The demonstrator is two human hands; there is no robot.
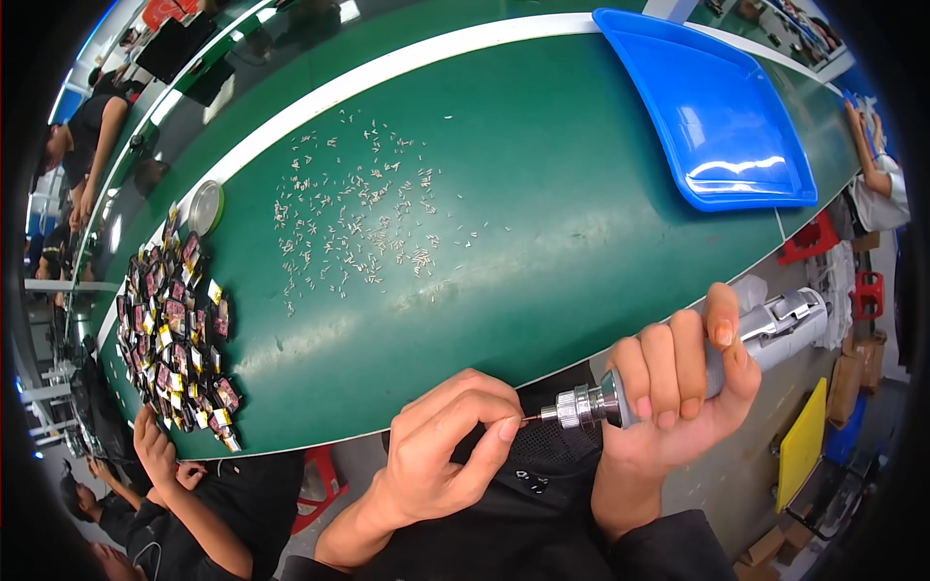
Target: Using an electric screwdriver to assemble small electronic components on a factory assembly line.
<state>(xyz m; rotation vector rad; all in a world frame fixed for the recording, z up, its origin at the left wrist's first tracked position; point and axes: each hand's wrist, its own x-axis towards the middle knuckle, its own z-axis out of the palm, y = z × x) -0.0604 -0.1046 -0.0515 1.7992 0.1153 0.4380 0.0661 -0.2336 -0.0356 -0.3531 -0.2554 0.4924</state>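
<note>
My right hand [683,387] is wrapped around a grey and silver electric screwdriver [770,329], held sideways above the table's near edge. Its knurled metal chuck [578,407] points left, toward my other hand. A thin bit [532,418] sticks out of the chuck. At the bit's far end, the thumb and forefinger of my left hand [446,450] are pinched together on it; whether a small part is also between the fingertips is hidden. Beyond my hands, many tiny silvery pins or screws [378,232] lie scattered over the green tabletop [542,194].
A blue plastic tray [722,116] rests at the far right. On the left is a heap of small black parts with yellow and white bits [174,334], beside a round shallow tin [205,208]. A co-worker's hand [155,445] reaches to the heap. Red stools [320,489] stand below.
</note>
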